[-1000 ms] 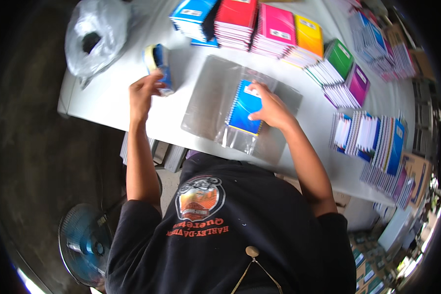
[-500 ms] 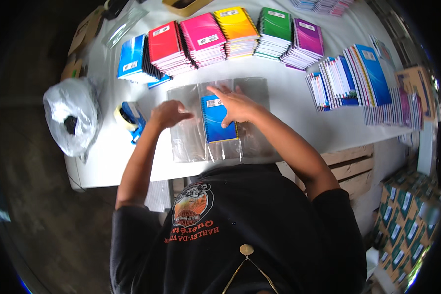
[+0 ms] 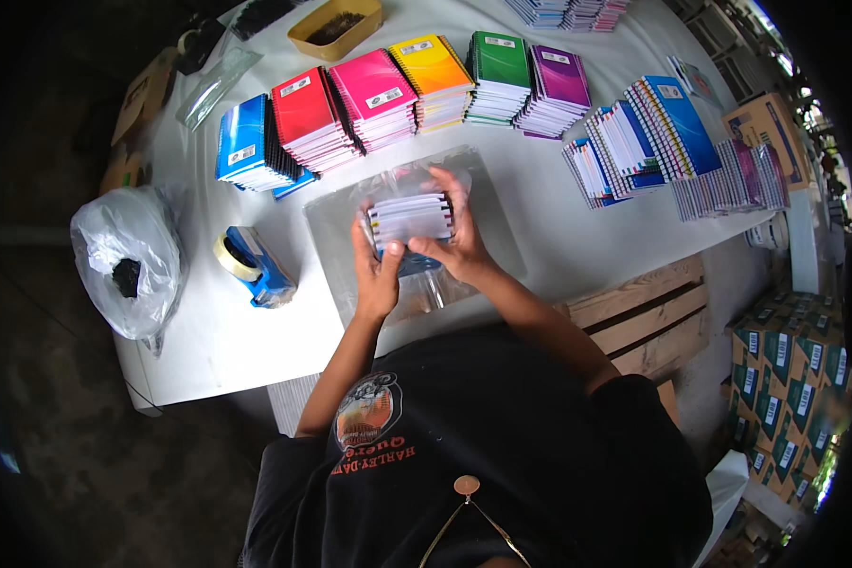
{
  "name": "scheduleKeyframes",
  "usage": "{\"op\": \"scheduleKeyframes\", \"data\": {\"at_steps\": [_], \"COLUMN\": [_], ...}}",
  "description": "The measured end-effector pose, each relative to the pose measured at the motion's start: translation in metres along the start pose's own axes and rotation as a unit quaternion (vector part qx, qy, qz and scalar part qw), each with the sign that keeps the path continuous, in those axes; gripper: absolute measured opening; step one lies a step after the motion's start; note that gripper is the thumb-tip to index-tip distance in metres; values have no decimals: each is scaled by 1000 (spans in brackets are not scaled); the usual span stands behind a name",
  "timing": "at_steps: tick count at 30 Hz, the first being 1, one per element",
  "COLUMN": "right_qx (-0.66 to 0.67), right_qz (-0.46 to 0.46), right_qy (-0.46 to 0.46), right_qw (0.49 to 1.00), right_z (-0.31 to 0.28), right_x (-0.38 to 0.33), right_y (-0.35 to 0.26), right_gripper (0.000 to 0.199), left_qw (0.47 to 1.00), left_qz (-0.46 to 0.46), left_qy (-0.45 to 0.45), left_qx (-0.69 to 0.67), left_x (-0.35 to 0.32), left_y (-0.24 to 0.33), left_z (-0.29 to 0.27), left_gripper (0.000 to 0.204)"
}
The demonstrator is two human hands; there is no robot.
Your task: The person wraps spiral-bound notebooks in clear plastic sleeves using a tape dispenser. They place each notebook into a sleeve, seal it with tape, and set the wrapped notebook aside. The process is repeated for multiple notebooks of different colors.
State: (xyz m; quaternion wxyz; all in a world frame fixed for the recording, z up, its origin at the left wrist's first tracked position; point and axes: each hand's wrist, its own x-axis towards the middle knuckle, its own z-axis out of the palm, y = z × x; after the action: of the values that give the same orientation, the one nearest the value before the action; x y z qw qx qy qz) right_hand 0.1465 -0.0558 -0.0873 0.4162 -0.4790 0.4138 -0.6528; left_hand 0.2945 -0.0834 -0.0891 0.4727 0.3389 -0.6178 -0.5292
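Between my two hands is a small stack of spiral notebooks [image 3: 410, 218], tipped so the white page edges face up, with clear plastic around it. My left hand [image 3: 377, 275] grips the stack's left end, thumb on the near side. My right hand [image 3: 461, 232] closes on the right end, its fingers reaching over the far corner. Part of a blue cover shows under the thumbs. Beneath lies a pile of clear plastic bags [image 3: 500, 213] on the white table [image 3: 208, 350].
Notebook stacks in blue, red [image 3: 303, 95], pink, yellow, green and purple form an arc behind. More notebooks [image 3: 677, 123] stand at right. A blue tape dispenser [image 3: 260, 268] and a plastic bag [image 3: 128, 265] are at left. A yellow tray [image 3: 336, 26] sits far back.
Half a second ago the notebooks lay flat, blue cover up, under my open right hand. Now both hands hold them tilted up in plastic. The view has also shifted slightly.
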Motion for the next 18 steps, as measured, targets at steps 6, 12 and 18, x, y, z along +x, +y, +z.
{"op": "scheduleKeyframes", "data": {"at_steps": [6,12,18], "right_qx": [-50,-136,-141], "right_qz": [-3,-54,-16], "right_qy": [25,109,116], "right_qw": [998,983,983], "right_z": [11,19,22], "right_x": [3,1,2], "right_y": [14,21,12], "right_gripper": [77,51,50], "left_qw": [1000,934,837], "left_qz": [-18,175,222], "left_qy": [15,121,55], "left_qx": [18,288,498], "left_x": [0,-17,-22], "left_y": [-6,-12,8], "left_z": [-4,-3,-2], "left_gripper": [56,42,40]}}
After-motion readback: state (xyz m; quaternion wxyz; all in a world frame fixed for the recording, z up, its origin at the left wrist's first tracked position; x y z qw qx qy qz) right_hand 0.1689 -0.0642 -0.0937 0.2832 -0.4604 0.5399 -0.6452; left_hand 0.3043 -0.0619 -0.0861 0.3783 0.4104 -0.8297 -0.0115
